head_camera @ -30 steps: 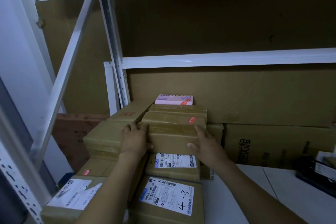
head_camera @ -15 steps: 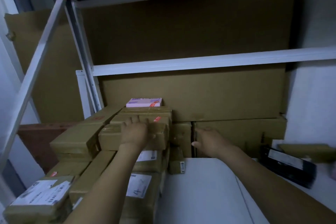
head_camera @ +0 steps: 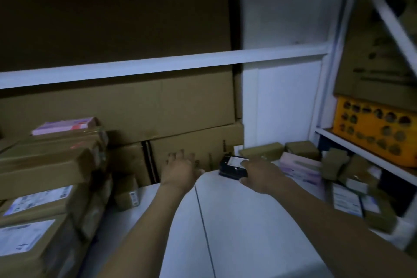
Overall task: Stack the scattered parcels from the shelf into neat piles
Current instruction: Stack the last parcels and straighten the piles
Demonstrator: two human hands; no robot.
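Dim light falls on a white metal shelving unit, its horizontal beam (head_camera: 162,64) crossing from 9 to 3 o'clock. Large flat cardboard sheets (head_camera: 117,106) line the back, with a pale wall panel (head_camera: 284,101) at 2 o'clock. A white shelf board (head_camera: 252,221) spans 6 o'clock, and a yellow crate (head_camera: 374,128) sits on a side shelf at 3 o'clock

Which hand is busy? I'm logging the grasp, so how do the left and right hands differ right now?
The right hand is closed around a small black parcel with a white label; the left hand holds nothing. The left hand's fingers are spread and point toward the large cardboard box at the back, while the right hand's are curled on the parcel. Both reach forward over the white shelf surface, backs up.
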